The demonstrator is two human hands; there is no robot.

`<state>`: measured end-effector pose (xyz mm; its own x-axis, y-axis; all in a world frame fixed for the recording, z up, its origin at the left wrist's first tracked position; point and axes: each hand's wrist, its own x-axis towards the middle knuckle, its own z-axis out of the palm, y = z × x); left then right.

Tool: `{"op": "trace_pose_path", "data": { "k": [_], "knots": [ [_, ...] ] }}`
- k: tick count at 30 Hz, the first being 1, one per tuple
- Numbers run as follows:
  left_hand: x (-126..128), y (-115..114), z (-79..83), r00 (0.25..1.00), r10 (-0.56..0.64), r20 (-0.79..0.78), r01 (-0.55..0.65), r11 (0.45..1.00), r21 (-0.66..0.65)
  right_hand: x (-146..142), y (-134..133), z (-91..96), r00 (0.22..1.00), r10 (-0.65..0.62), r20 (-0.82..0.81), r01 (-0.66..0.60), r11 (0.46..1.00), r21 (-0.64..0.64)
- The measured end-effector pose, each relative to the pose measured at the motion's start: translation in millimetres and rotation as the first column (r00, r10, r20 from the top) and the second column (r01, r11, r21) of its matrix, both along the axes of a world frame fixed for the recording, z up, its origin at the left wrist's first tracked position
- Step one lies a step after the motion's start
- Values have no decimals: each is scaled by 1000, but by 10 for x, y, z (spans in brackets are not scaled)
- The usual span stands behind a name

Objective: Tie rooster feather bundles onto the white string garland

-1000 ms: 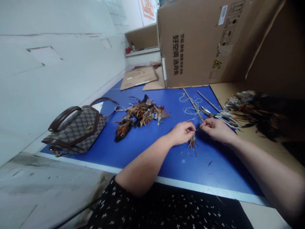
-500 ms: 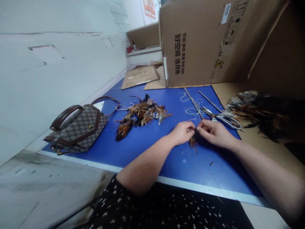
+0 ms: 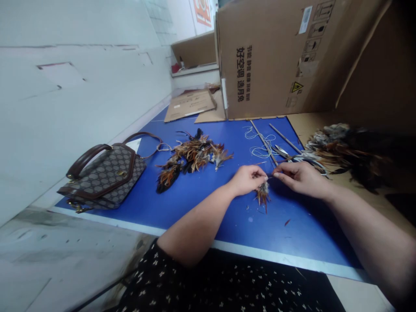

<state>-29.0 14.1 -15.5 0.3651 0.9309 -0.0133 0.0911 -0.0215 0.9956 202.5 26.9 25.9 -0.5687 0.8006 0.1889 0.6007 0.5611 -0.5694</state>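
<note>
My left hand (image 3: 249, 178) is pinched closed on a small bunch of brown and grey feathers (image 3: 262, 195), which hangs below its fingertips over the blue table. A short gap to the right, my right hand (image 3: 297, 177) pinches a thin strand that runs toward the left fingertips; its exact kind is too fine to tell. Partly behind the right hand lie scissors (image 3: 282, 151), their blades pointing up and left. Beyond the hands rests a loose tangle of pale thread (image 3: 260, 151) around a thin stick (image 3: 262, 139). A second stick (image 3: 284, 137) lies to its right.
A pile of brown and black feathers (image 3: 195, 157) lies left of my hands, and a larger feather heap (image 3: 344, 151) at the right on cardboard. A patterned handbag (image 3: 107, 175) stands at the left. A large cardboard box (image 3: 266, 60) rises behind the blue table (image 3: 195, 208).
My right hand has moved slightly right, away from the left, drawing out the thin strand between them. More of the feather bunch shows under my left hand.
</note>
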Motion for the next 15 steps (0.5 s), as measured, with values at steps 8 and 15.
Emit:
{"op": "trace_pose_path", "data": {
  "k": [8, 15],
  "knots": [
    [-51, 40, -38, 972, 47, -230, -34, 998, 58, -58, -11, 17, 995, -36, 91, 24, 991, 128],
    [-39, 51, -19, 972, 135, -191, -147, 988, -53, -78, -40, 47, 990, 42, 131, -53, 996, 78]
  ]
}}
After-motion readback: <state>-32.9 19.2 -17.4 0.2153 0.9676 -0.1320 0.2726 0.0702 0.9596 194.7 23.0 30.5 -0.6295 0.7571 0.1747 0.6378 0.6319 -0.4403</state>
